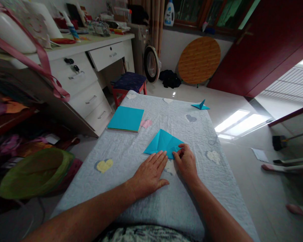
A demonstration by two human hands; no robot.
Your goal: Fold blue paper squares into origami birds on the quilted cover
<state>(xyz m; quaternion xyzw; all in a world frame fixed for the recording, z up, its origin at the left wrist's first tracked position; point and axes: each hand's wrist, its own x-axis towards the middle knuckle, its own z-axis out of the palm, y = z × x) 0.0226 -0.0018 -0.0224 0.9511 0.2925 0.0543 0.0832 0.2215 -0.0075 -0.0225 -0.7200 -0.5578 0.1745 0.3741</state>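
A creased sheet of blue origami paper [163,142], folded to a pointed shape, lies on the cloth-covered table [131,208]. My left hand [153,171] rests flat, its fingertips on the paper's near edge and its thumb held apart. At the right corner, my right hand [186,161] pinches the paper between thumb and fingers. Farther off to the left is a stack of square paper [127,118] with a blue sheet on top. A small folded blue paper piece [201,106] with an upright point stands near the far right corner.
Left of the table are a white desk [78,70] with drawers, a stool [129,80] and a green-lined bin [35,174]. Beyond the far edge stand a washing machine [140,38] with its door ajar and a round wooden board [199,60] against the wall.
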